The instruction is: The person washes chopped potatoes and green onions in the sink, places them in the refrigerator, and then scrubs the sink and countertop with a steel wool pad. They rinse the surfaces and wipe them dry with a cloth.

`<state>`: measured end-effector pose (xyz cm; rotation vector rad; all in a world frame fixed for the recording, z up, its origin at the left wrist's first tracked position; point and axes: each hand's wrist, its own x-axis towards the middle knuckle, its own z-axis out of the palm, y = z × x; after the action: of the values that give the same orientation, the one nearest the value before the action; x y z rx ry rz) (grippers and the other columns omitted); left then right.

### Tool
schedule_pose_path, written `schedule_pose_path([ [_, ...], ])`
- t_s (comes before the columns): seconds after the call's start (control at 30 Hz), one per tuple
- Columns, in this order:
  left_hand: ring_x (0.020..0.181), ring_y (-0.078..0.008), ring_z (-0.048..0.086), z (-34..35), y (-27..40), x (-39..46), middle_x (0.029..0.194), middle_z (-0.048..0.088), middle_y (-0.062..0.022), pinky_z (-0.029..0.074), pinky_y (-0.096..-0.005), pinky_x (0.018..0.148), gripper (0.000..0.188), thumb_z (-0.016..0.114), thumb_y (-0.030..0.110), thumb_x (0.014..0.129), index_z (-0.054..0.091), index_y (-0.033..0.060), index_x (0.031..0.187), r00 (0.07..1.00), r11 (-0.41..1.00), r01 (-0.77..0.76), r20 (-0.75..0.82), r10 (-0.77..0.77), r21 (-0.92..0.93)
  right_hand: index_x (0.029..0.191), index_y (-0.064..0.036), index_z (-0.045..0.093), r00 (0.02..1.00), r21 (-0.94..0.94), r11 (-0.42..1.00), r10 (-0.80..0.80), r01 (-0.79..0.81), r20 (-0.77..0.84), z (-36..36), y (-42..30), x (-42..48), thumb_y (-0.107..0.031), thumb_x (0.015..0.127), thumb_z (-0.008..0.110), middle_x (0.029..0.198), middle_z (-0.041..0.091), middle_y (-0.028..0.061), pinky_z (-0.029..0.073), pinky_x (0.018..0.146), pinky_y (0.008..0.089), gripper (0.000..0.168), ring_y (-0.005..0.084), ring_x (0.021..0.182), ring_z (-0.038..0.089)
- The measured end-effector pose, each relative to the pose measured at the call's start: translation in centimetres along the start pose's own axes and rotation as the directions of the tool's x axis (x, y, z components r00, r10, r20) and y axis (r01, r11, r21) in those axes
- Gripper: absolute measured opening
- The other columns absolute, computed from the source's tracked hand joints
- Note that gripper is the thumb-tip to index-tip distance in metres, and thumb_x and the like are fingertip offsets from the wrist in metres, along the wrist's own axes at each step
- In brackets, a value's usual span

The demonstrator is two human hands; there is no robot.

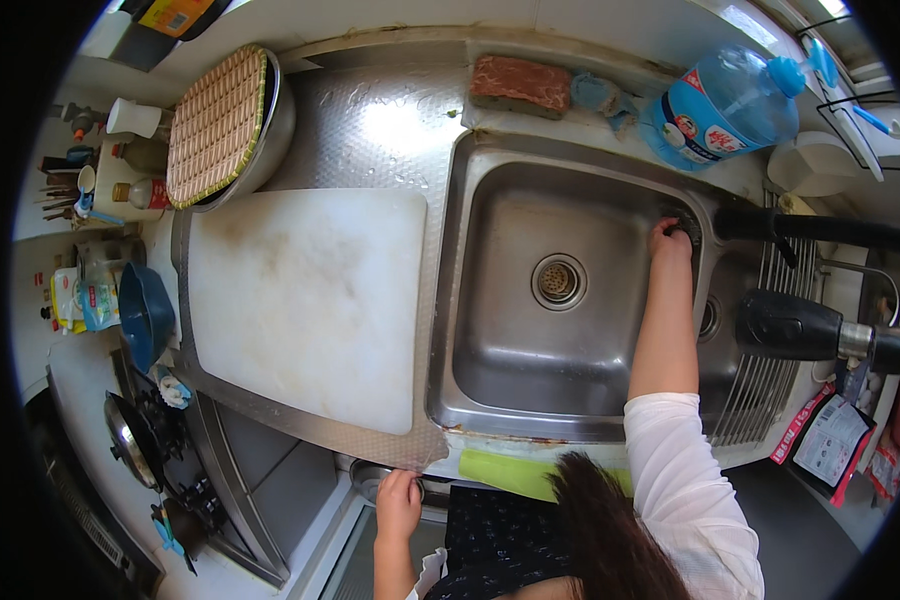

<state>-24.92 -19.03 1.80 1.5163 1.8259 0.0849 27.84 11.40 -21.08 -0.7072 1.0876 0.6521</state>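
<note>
My right hand (670,236) reaches to the back right corner of a stainless steel sink (547,375), its fingers bent around a dark wire-like item (691,225), perhaps a scourer; most of that item is hidden. The sink's drain strainer (558,281) lies left of my forearm. My left hand (399,499) rests low at the counter's front edge, next to a metal bowl or pan (367,476), fingers curled; whether it holds anything is unclear. A white cutting board (307,300) lies on the metal counter to the left of the sink.
A woven tray (217,127) leans on a metal bowl (281,127) at back left. Behind the sink are a brick-like block (520,86), a blue cloth (596,94) and a detergent bottle (720,112). A black faucet (787,322) juts in from the right. A green cloth (510,472) lies in front.
</note>
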Motion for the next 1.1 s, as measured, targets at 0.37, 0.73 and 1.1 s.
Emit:
schedule_pose_path([
  [0.37, 0.083, -0.0329, 0.059, 1.3, -2.6, -3.4, 0.088, 0.061, -0.0153, 0.047, -0.0373, 0.074, 0.014, 0.053, -0.002, 0.077, 0.061, 0.0009, 0.088, 0.998, 0.997, 0.068, 0.000, -0.068, -0.038, 0.100, -0.010, 0.057, 0.983, -0.141, 0.975, 0.180, -0.172, 0.047, -0.5, 0.3, 5.5, -0.011, 0.092, 0.044, 0.091, 0.058, 0.0066, 0.051, 0.047, 0.0244, 0.015, 0.0192, 0.067, 0.057],
  [0.73, 0.083, -0.0331, 0.059, 1.2, -4.2, -5.1, 0.088, 0.061, -0.0156, 0.047, -0.0364, 0.074, 0.014, 0.052, -0.002, 0.079, 0.061, 0.0007, 0.089, 0.987, 0.983, 0.156, -0.031, -0.160, -0.095, 0.101, -0.008, 0.057, 0.977, -0.131, 0.970, -0.211, 0.205, -0.032, -0.1, 3.0, 0.7, -0.012, 0.090, 0.049, 0.092, 0.058, 0.0089, 0.050, 0.051, 0.0267, 0.014, 0.0198, 0.068, 0.057],
  [1.1, 0.087, -0.0336, 0.058, 1.9, -4.9, -6.7, 0.092, 0.062, -0.0148, 0.047, -0.0377, 0.076, 0.016, 0.052, 0.001, 0.080, 0.062, 0.0036, 0.092, 0.979, 0.972, 0.201, 0.043, -0.197, -0.125, 0.100, -0.002, 0.061, 0.952, -0.861, 0.441, -0.274, 0.254, 0.140, -8.5, 27.4, -2.1, -0.017, 0.085, 0.051, 0.096, 0.061, 0.0118, 0.047, 0.065, 0.0390, 0.023, 0.0257, 0.081, 0.058],
])
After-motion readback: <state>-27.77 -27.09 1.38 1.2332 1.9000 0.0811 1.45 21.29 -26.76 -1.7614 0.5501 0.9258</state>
